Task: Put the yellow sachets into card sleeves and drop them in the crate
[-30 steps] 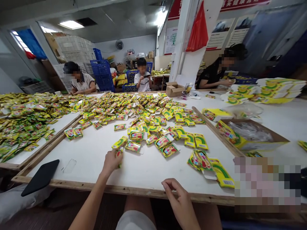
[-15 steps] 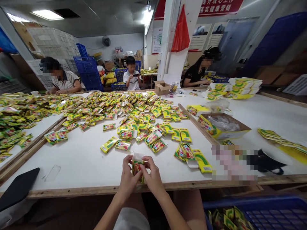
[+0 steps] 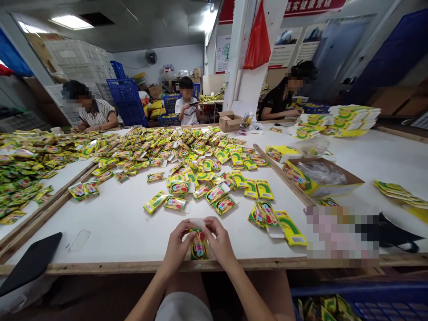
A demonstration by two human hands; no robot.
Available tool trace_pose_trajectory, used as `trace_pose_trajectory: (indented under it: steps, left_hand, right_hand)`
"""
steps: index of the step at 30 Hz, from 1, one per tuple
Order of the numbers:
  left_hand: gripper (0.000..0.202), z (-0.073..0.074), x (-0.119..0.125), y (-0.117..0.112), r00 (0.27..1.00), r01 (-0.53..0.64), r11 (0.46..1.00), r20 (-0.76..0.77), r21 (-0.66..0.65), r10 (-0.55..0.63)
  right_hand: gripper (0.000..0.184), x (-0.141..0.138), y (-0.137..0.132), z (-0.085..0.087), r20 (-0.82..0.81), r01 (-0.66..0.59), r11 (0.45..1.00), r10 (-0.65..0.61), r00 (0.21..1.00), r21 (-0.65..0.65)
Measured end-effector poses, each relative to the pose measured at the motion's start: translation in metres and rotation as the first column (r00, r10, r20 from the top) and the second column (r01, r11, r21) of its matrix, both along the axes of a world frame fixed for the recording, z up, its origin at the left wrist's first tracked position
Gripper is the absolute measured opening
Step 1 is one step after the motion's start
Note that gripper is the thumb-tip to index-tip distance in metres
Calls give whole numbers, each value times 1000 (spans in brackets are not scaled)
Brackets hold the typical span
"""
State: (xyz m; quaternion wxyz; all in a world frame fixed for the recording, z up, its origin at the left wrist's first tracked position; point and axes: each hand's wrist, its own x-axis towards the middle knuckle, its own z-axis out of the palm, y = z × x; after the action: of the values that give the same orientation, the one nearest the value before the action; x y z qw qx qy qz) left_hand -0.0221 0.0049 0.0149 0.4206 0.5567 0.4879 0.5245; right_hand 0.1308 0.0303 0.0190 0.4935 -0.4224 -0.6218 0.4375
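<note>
Both my hands hold one small yellow-green packet (image 3: 199, 244) upright over the near edge of the white table (image 3: 113, 223). My left hand (image 3: 176, 246) pinches its left side and my right hand (image 3: 219, 243) pinches its right side, fingertips meeting at the packet's pale top flap. Just beyond my hands lie loose packets of the same kind (image 3: 175, 203), and a wide heap of them (image 3: 174, 151) spreads across the middle of the table.
A dark flat phone (image 3: 31, 263) lies at the near left corner. An open cardboard box (image 3: 321, 178) with plastic bags sits to the right, past a wooden divider strip. A blue crate (image 3: 368, 303) with packets stands below right. Three people sit at the far side.
My left hand picked a packet off the table and brought it near; my right hand rose to join it. Both now hold it lower, at the table edge, fingers at the top flap.
</note>
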Motion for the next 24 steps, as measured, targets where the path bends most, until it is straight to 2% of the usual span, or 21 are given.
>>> trace_pose_trajectory:
  steps: [3,8,18,24]
  left_hand:
    - [25,-1,3,0,994,-34,999,101,1,34]
    - [17,3,6,-4,999,-20,1000,43,-4,20]
    - [17,5,9,2,989,-125,988,75,-87,131]
    - [19,-1,6,0,992,-80,994,95,-79,87]
  right_hand:
    - [21,0,0,-2,-12,-2,1000,1,1000,-16]
    - [14,3,-6,2,35,-50,998,49,998,44]
    - [12,-3,-3,13,100,60,998,-57,993,-19]
    - [17,0,-8,5,26,-46,997,48,999,-58]
